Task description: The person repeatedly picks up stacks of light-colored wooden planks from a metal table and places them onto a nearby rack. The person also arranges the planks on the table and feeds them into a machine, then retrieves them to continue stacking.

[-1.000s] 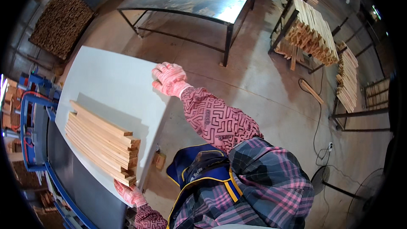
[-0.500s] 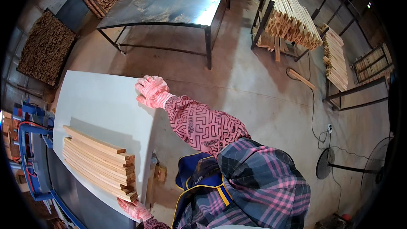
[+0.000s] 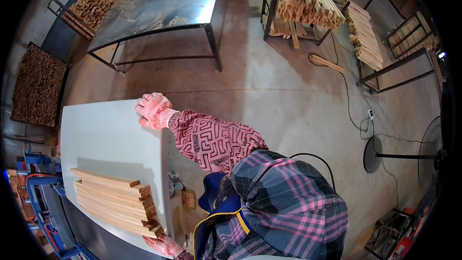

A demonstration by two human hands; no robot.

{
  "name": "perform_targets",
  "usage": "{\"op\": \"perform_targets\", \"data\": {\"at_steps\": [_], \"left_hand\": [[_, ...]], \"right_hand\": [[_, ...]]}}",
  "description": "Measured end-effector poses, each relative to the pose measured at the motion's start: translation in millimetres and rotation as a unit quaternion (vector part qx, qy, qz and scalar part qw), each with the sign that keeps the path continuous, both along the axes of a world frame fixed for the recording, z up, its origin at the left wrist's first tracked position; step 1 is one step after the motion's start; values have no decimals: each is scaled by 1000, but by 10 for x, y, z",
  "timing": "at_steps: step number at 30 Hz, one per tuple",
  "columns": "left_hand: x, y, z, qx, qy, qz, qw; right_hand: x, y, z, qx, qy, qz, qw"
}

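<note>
Both my hands wear pink-and-white knit gloves. My right hand (image 3: 153, 110) rests on the far right corner of a white tabletop (image 3: 103, 127), its fingers spread over the surface and holding nothing. Near the bottom edge, my left hand (image 3: 163, 246) lies against the end of the closest of several pale wooden strips (image 3: 113, 201). Its fingers look stretched out, though the strip hides part of them. The strips lie side by side on the white surface with uneven ends, and one sits slightly apart on the far side.
Beyond stands a dark metal table (image 3: 159, 12). Racks of stacked wooden strips (image 3: 308, 2) are at the back right, with another stack (image 3: 41, 84) at the left. A blue machine frame (image 3: 36, 197) flanks the white tabletop. A cable (image 3: 347, 91) and a fan (image 3: 373, 154) occupy the right-hand floor.
The view has shifted, so the tabletop and strips appear lower. My right hand stays at the tabletop's corner and my left hand stays by the strip ends.
</note>
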State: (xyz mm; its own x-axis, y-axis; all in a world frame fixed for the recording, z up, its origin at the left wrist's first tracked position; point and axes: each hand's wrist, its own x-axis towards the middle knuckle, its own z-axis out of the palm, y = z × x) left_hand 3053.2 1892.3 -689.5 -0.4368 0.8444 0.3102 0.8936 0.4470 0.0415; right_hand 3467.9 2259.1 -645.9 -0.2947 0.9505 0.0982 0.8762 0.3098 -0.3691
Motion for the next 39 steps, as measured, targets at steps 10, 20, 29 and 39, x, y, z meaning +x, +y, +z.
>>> {"op": "perform_targets", "data": {"at_steps": [10, 20, 29, 39], "left_hand": [[-112, 20, -57, -33, 44, -3, 998], [-35, 30, -10, -31, 8, 7, 999], [-97, 31, -85, 16, 1, -9, 1000], [-50, 54, -24, -33, 9, 7, 999]], "right_hand": [[-18, 23, -20, 10, 3, -7, 1000], [2, 18, -60, 28, 38, -13, 999], [7, 34, -8, 8, 14, -2, 1000], [-16, 49, -60, 44, 29, -12, 999]]}}
